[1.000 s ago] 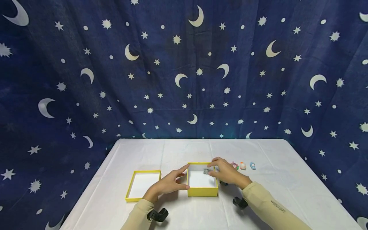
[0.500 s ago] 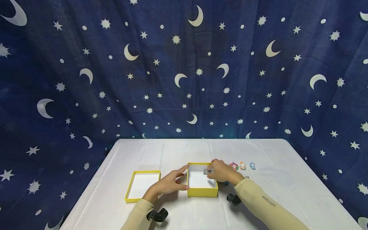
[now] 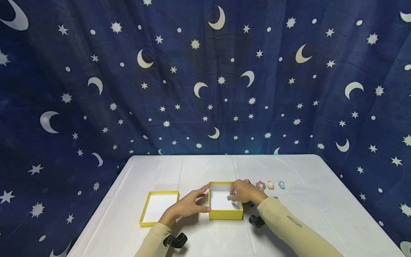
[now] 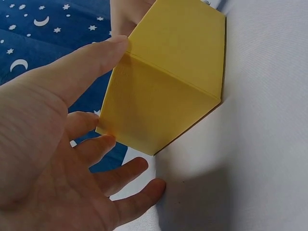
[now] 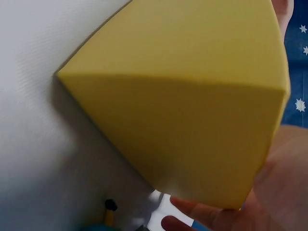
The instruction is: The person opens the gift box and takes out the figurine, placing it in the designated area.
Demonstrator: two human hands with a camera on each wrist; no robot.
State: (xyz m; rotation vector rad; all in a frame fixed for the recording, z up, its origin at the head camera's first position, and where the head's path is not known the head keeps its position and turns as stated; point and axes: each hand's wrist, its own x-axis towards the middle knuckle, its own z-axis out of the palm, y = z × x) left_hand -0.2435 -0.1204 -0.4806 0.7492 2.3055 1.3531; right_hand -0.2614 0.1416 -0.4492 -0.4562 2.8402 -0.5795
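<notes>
A yellow box with a white inside (image 3: 226, 215) stands without its lid on the white table. My left hand (image 3: 189, 204) spans its left side, fingers nearly straight; the left wrist view shows the thumb at one edge of the box (image 4: 168, 57) and fingertips at another. My right hand (image 3: 245, 192) reaches over the right wall into the box, thumb and fingers pinching a small grey object (image 3: 229, 197) whose kind is too small to tell. In the right wrist view the yellow box (image 5: 178, 125) hides most of that hand.
Left of the box lies its shallow yellow lid (image 3: 151, 224), white side up. Beyond the right hand sit a pinkish-red figurine (image 3: 260, 185), a white-and-orange one (image 3: 270, 184) and a blue one (image 3: 281, 184). A dark blue item (image 3: 250, 204) lies against the box's right side.
My right hand has moved left and lower into the box, its fingers closing on the grey object, which has tilted. The left hand stays put.
</notes>
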